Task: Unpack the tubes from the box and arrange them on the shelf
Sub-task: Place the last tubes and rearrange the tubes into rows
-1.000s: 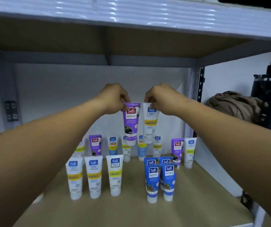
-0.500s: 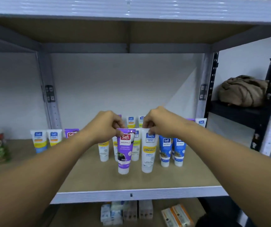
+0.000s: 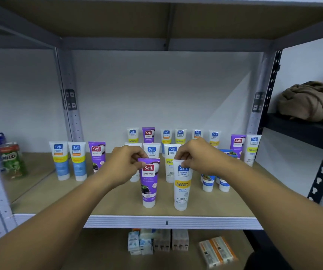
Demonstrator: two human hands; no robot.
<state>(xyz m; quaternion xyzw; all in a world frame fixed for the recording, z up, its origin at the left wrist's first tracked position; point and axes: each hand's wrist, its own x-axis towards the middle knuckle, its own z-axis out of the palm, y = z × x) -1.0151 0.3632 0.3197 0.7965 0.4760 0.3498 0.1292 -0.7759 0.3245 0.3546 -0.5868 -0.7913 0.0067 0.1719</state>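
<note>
A: Position of the two tubes at this reading?

B: Purple tube (image 3: 149, 183) and white tube (image 3: 182, 187) both stood upright, cap down, on the shelf (image 3: 166, 222) near its front edge, side by side with a gap between them. One second before, both hung in the air above the rows; half a second before, they were at about shelf level, the view then too small to confirm contact.

A: Hands?

B: Left hand (image 3: 124, 165) pinched the top seam of the purple tube, fingers curled around it. Right hand (image 3: 197, 155) pinched the top of the white tube the same way. Grip on each looked unchanged across all three readings.

A: Anything else altered?

B: The view had dropped and widened. The boxes (image 3: 157, 241) on the lower shelf came into view half a second earlier and showed more fully now. Three tubes (image 3: 77, 160) stood at the left, with a green can (image 3: 13, 159) on the neighbouring shelf beyond them. The back rows of tubes (image 3: 173, 136) stood as before. The brown cloth (image 3: 310, 102) lay on the black rack at right, same spot as in both prior readings.
</note>
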